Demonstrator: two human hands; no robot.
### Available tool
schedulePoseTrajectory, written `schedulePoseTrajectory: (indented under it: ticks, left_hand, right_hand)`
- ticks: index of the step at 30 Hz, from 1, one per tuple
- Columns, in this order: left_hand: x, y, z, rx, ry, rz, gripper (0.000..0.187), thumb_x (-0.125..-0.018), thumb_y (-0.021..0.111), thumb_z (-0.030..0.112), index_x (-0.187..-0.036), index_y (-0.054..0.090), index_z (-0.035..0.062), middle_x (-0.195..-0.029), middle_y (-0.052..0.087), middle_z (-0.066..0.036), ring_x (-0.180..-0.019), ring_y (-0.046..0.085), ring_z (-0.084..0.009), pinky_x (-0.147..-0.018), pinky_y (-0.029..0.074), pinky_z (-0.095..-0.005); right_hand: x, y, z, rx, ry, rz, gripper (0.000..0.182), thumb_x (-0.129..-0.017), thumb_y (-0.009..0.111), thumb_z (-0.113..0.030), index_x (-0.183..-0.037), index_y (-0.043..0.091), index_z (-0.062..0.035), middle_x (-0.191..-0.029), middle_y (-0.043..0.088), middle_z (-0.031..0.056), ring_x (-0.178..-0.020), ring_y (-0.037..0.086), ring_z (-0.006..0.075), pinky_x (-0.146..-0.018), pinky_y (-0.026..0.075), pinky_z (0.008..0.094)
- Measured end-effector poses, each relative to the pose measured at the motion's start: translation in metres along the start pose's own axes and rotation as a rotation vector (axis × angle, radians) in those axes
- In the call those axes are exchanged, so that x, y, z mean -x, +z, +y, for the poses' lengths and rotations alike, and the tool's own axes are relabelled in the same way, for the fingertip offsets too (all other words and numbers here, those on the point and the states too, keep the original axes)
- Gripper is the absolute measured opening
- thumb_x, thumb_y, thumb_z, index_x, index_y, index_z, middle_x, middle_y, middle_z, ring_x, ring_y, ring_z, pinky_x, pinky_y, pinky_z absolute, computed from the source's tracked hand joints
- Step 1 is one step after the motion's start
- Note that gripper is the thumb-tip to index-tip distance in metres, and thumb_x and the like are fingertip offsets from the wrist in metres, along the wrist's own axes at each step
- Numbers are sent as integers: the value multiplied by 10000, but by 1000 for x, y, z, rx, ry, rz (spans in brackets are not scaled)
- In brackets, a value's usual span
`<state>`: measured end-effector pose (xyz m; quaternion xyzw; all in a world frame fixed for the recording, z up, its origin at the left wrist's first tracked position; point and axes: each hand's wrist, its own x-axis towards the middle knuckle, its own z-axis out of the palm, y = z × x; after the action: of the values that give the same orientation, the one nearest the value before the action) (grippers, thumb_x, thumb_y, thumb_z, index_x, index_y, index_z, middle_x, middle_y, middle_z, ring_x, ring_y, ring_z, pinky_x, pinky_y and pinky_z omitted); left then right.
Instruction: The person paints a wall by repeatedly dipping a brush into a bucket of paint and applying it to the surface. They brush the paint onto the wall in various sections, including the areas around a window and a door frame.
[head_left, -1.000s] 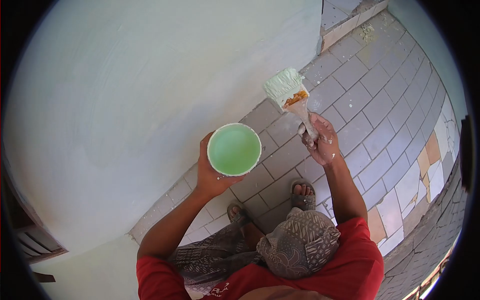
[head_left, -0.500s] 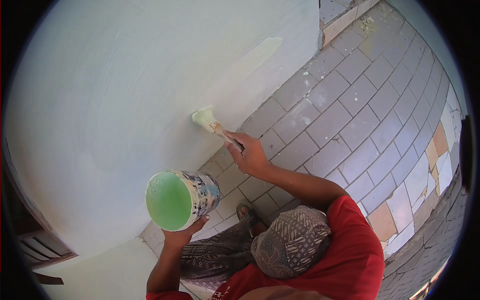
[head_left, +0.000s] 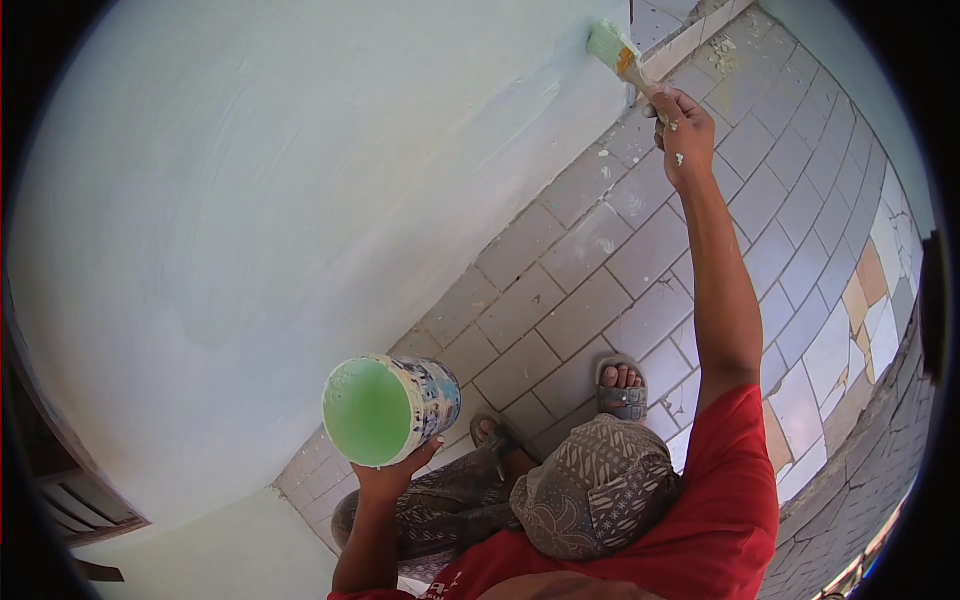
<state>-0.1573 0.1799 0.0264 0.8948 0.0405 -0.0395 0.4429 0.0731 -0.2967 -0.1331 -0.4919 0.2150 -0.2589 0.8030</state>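
My right hand, arm stretched far out, is wrapped round the handle of a paintbrush. The brush's bristles, coated in pale green paint, touch the light wall near its far right edge. Flecks of paint stick to the back of that hand. Low in the view, my left hand supports a paint bucket from beneath. The bucket is tilted with its mouth towards the camera, and light green paint shows inside. Its outer side is smeared with dried paint.
Grey floor tiles with white paint spots run along the wall's base. A sandalled foot stands on them. A tiled ledge meets the wall at the far corner. Slatted wood shows at lower left.
My right hand has swung the brush up and right along the wall to its far edge. The pale paint streak there now looks spread out. The bucket has shifted slightly right and down.
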Motion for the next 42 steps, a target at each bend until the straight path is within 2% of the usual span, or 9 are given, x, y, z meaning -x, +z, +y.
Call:
schedulePoseTrajectory:
  ticks: [6,11,16,23,31,33,34,35,42]
  left_hand:
    - [0,3,-2,-11,48,-4,684,-674,993,152,-1261,673,9,-1161,751,-94,-1041,726,-211,-905,589,-359]
    - [-3,11,6,58,16,-22,678,-688,986,151,-1270,669,5,-1188,744,-99,-1067,719,-216,-926,584,-363]
    - [-3,15,6,41,48,-80,730,-701,979,162,-1328,640,5,-1253,722,-113,-1146,694,-235,-1004,556,-388]
    - [2,14,0,10,84,-71,774,-703,978,167,-1367,613,8,-1316,694,-126,-1187,679,-238,-1024,551,-393]
    - [14,16,-5,-167,75,-105,770,-708,975,168,-1368,614,7,-1303,703,-125,-1178,684,-240,-1019,554,-393]
    - [15,21,-2,-107,57,-100,751,-714,972,168,-1359,622,8,-1288,710,-120,-1169,689,-238,-1013,556,-392]
    - [15,23,0,-43,42,-91,733,-719,968,169,-1350,630,9,-1273,718,-115,-1161,693,-236,-1008,558,-391]
    - [14,25,1,-46,46,-94,733,-719,968,169,-1350,630,9,-1273,718,-115,-1161,693,-236,-1008,558,-391]
    - [16,26,-18,-158,123,-203,749,-728,947,126,-1378,597,1,-1299,694,-119,-1182,678,-239,-1009,562,-398]
  right_hand:
    - [120,101,74,228,-193,13,234,-1016,683,-153,-1149,678,39,-693,575,6,-612,503,77,-551,402,283]
    - [261,129,98,220,-56,-496,244,-1003,688,-161,-1171,690,16,-691,589,69,-608,526,126,-575,443,345]
    - [199,104,97,230,172,-858,272,-992,710,-228,-1153,735,-10,-719,623,33,-631,529,110,-597,444,323]
    - [15,-2,54,93,191,-199,176,-947,741,-138,-1047,779,1,-749,616,-25,-588,422,30,-518,290,235]
    - [88,58,129,188,-191,96,247,-1077,623,-197,-1207,561,4,-818,603,28,-655,468,66,-575,391,275]
    - [150,107,149,275,-142,16,210,-1078,594,-135,-1209,519,10,-794,546,42,-687,485,113,-609,409,301]
    - [184,125,151,286,-163,-16,251,-1036,612,-98,-1223,490,16,-812,615,235,-683,624,373,-656,494,468]
    - [217,138,166,257,-125,-94,269,-1024,619,-90,-1235,489,14,-868,643,278,-757,658,453,-689,508,488]
    - [282,114,161,278,101,-696,237,-1011,667,-147,-1188,570,-24,-848,666,202,-740,669,367,-690,508,439]
